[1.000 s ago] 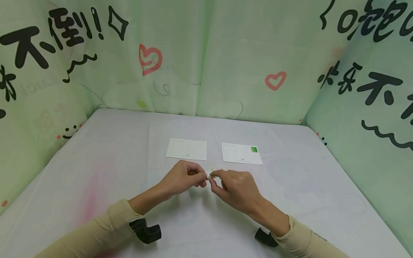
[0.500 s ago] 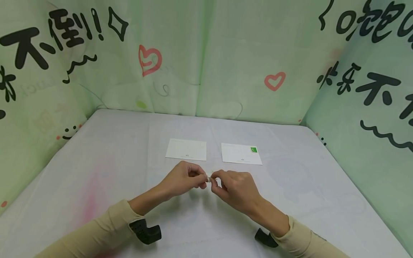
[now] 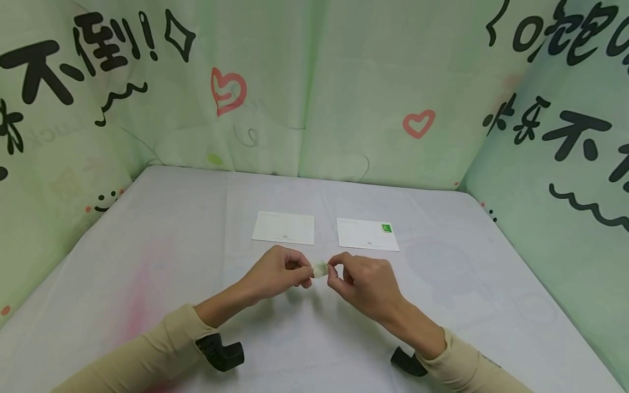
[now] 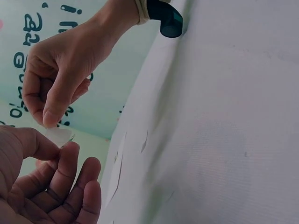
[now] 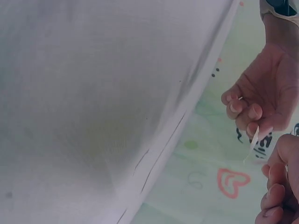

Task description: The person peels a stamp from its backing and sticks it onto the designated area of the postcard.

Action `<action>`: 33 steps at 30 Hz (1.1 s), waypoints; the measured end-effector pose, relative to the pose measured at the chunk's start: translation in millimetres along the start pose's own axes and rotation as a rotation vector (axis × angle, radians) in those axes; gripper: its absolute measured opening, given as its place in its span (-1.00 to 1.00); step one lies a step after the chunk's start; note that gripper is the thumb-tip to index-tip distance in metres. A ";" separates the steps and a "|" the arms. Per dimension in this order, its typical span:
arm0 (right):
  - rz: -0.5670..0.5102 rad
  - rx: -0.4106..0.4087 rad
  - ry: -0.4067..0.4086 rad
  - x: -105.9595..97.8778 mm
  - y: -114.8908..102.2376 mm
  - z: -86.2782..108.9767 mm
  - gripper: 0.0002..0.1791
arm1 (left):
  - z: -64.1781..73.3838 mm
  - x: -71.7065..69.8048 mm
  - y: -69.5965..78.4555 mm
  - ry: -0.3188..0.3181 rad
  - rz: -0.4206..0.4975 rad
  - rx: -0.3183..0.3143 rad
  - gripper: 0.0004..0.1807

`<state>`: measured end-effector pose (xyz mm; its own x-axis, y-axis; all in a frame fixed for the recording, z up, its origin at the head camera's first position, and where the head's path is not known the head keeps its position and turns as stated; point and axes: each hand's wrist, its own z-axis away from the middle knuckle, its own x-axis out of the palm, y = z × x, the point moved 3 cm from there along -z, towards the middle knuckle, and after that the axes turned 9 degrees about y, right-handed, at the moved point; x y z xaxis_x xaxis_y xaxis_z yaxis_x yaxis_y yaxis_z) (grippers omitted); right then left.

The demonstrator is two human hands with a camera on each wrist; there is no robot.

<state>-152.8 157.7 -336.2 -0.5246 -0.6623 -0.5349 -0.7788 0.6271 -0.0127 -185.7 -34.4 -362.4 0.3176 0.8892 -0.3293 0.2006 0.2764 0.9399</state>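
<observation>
Pinching thin, pale paper [image 3: 320, 269]

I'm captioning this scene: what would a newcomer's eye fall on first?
Most likely the bold black writing on the green curtain, at the head view's upper left and right. Next, the left hand and right hand near the center, with a small pale slip between them. Just beyond lie two white cards, the right one bearing a green stamp.

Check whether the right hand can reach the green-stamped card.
Likely yes: the card lies just beyond the right hand with nothing seen between, though that hand is busy with a small pale piece.
</observation>
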 end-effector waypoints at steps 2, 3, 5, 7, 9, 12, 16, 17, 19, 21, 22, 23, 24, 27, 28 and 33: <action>0.004 0.014 -0.006 -1.2 1.4 0.0 -0.86 | 0.2 -1.0 -1.1 0.004 -0.004 -0.007 -0.79; 0.007 0.020 -0.008 -1.8 2.2 0.1 -0.86 | 0.3 -1.7 -1.6 0.008 -0.007 -0.013 -0.79; 0.016 0.030 -0.012 -3.1 3.9 0.4 -0.86 | 0.6 -3.0 -3.3 0.016 -0.013 -0.022 -0.79; 0.024 0.041 -0.018 -4.3 5.7 1.1 -0.87 | 0.8 -4.9 -4.7 0.025 -0.018 -0.033 -0.79; 0.032 0.052 -0.025 -5.3 7.6 2.3 -0.88 | 1.4 -7.1 -5.7 0.034 -0.023 -0.039 -0.80; 0.038 0.070 -0.034 -6.6 10.3 4.5 -0.88 | 1.9 -10.4 -6.9 0.043 -0.022 -0.042 -0.79; 0.044 0.080 -0.031 -7.9 12.9 7.1 -0.88 | 2.5 -13.5 -7.5 0.052 -0.016 -0.044 -0.79; 0.045 0.080 -0.030 -8.0 13.2 7.5 -0.87 | 2.6 -13.9 -7.7 0.054 -0.016 -0.046 -0.79; 0.045 0.080 -0.028 -8.1 13.7 8.0 -0.87 | 2.6 -14.5 -8.0 0.058 -0.016 -0.050 -0.80; 0.042 0.080 -0.027 -8.1 13.7 8.2 -0.86 | 2.6 -14.8 -8.2 0.059 -0.015 -0.056 -0.80; 0.040 0.079 -0.028 -8.1 13.5 8.1 -0.86 | 2.6 -14.9 -8.1 0.059 -0.014 -0.058 -0.80; 0.037 0.078 -0.029 -8.0 13.2 8.0 -0.86 | 2.6 -14.9 -8.1 0.058 -0.008 -0.063 -0.79; 0.034 0.077 -0.029 -8.0 12.7 7.8 -0.85 | 2.7 -14.9 -8.0 0.054 0.000 -0.069 -0.79; 0.024 0.064 -0.028 -7.7 10.4 7.0 -0.84 | 2.5 -14.1 -8.3 0.040 0.036 -0.097 -0.77; 0.020 0.056 -0.026 -7.7 9.4 6.6 -0.84 | 2.3 -13.7 -8.6 0.034 0.051 -0.109 -0.76; 0.003 0.004 -0.022 -6.6 3.3 5.1 -0.82 | 1.1 -11.1 -9.8 0.006 0.129 -0.158 -0.72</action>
<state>-150.1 166.3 -337.0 -0.5192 -0.6515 -0.5531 -0.7760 0.6306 -0.0143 -190.2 -47.3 -368.1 0.3256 0.9230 -0.2053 0.0105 0.2136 0.9769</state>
